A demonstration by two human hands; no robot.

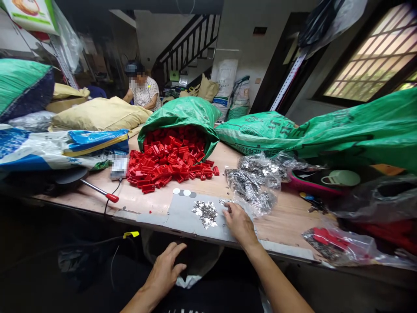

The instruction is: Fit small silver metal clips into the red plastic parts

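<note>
My right hand (240,224) is over the right part of a grey mat (182,217), its fingers curled down and together. A few small shiny metal pieces (223,202) lie by its fingertips; whether any are between the fingers is hidden. To its left, a loose pile of small flat silvery metal pieces (205,213) lies on the mat. My left hand (166,269) hangs in front of the table edge, above a dark open container (208,256), with fingers apart and nothing in them. Red plastic parts (169,158) spill from a green woven sack (185,108) behind the mat.
Clear plastic bags of metal pieces (252,187) lie right of the mat. A red-tipped lever (112,198) sticks out at left. Green sacks (358,126) and a pink-rimmed tray (312,188) stand at right. Another person (145,91) sits at the back.
</note>
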